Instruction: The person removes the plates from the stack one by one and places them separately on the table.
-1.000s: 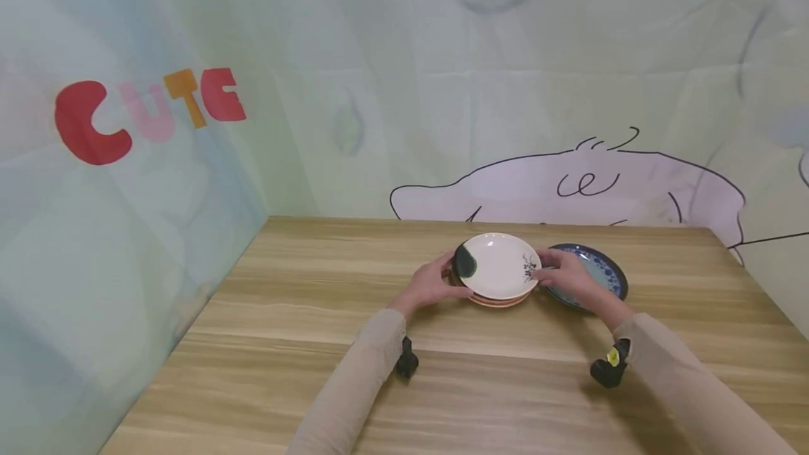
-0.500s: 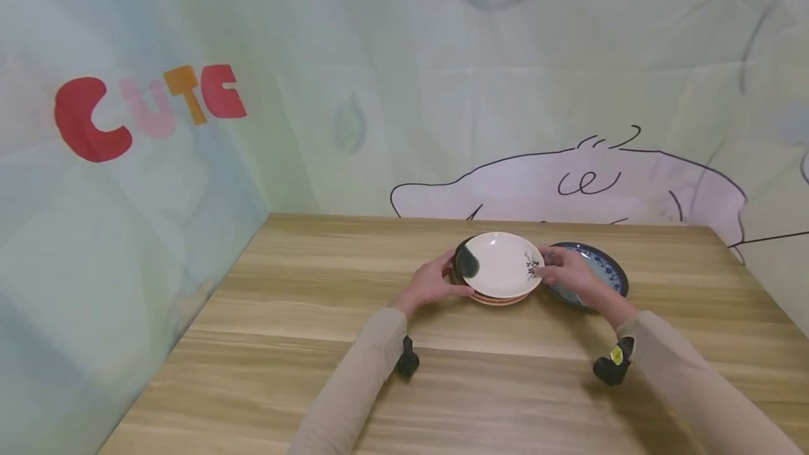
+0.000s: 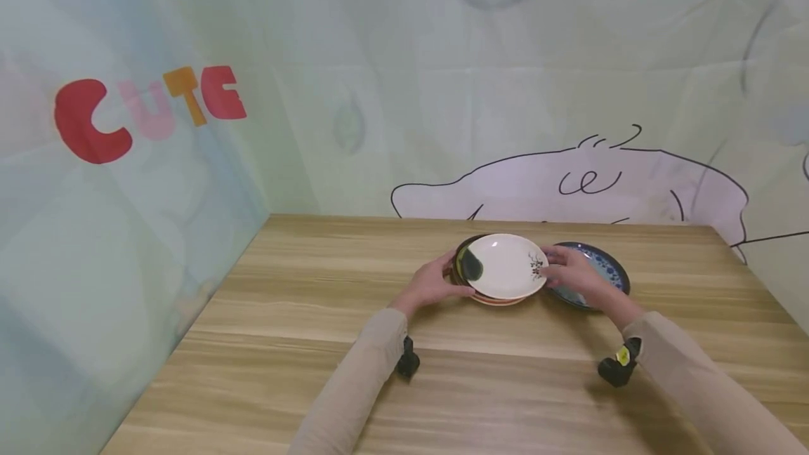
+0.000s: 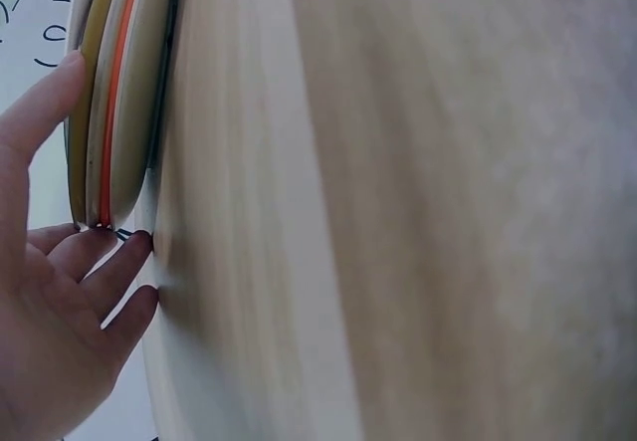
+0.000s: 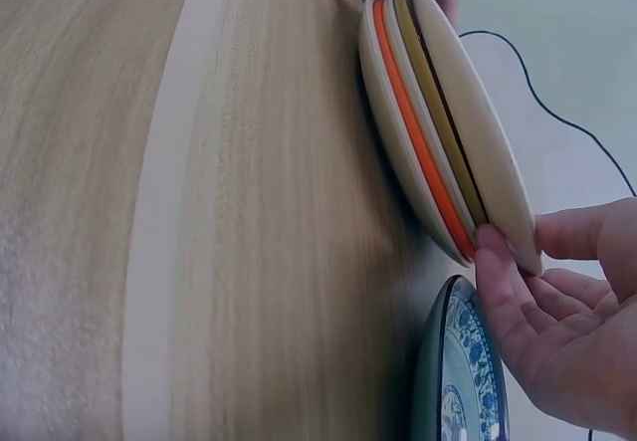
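A white plate (image 3: pixel 505 269) with a dark green patch and a black sprig tops a stack of several plates. My right hand (image 3: pixel 576 276) pinches its right edge, and this plate is shifted right and tilted slightly up from those below. Under it come a mustard-coloured plate (image 5: pixel 429 83) and an orange-rimmed plate (image 5: pixel 407 112). With the thumb on the rims and the fingertips at the far side, my left hand (image 3: pixel 436 282) holds the left side of the stack. The lower plates are mostly hidden in the head view.
A dark-rimmed blue floral plate (image 3: pixel 608 271) lies on the wooden table (image 3: pixel 303 286), right of the stack and partly behind my right hand. A printed curtain (image 3: pixel 354 55) hangs along the table's back and left edges.
The white plate has slid a little to the right with my right hand, baring more of the mustard-coloured plate at the left. My left hand has stayed in place.
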Motion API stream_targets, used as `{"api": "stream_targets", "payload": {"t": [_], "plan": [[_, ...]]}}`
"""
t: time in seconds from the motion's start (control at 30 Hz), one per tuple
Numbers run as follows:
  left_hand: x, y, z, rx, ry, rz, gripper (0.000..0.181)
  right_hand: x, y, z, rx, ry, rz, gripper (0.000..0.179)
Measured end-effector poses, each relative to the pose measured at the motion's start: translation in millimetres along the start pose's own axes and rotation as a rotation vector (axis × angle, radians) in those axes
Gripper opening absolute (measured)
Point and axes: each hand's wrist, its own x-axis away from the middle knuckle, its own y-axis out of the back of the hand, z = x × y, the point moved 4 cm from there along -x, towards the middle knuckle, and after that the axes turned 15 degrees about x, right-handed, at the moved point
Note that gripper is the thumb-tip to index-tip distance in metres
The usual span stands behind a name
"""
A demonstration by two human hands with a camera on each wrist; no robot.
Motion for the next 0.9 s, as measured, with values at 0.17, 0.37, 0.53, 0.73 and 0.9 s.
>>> {"api": "stream_targets", "payload": {"t": [0.17, 0.37, 0.53, 0.73, 0.9], "plan": [[0.3, -1.1, 2.1, 0.0, 0.008, -0.001, 0.091, 1.7, 1.5, -0.3, 0.001, -0.003, 0.003, 0.059], [-0.2, -1.0, 2.4, -0.003, 0.014, -0.006, 0.093, 3.5, 5.0, 3.3, 0.006, -0.045, 0.0, 0.059], [-1.5, -1.1, 1.2, 0.008, 0.003, 0.003, 0.094, 2.2, 7.1, 2.3, 0.019, -0.065, -0.002, 0.059], [-0.6, -1.6, 2.1, 0.001, 0.013, 0.005, 0.094, 1.8, 6.7, 0.3, -0.005, -0.083, -0.001, 0.059], [0.0, -1.4, 3.2, 0.006, 0.017, -0.007, 0.093, 4.7, 9.3, 0.8, -0.024, -0.084, -0.011, 0.059]]}}
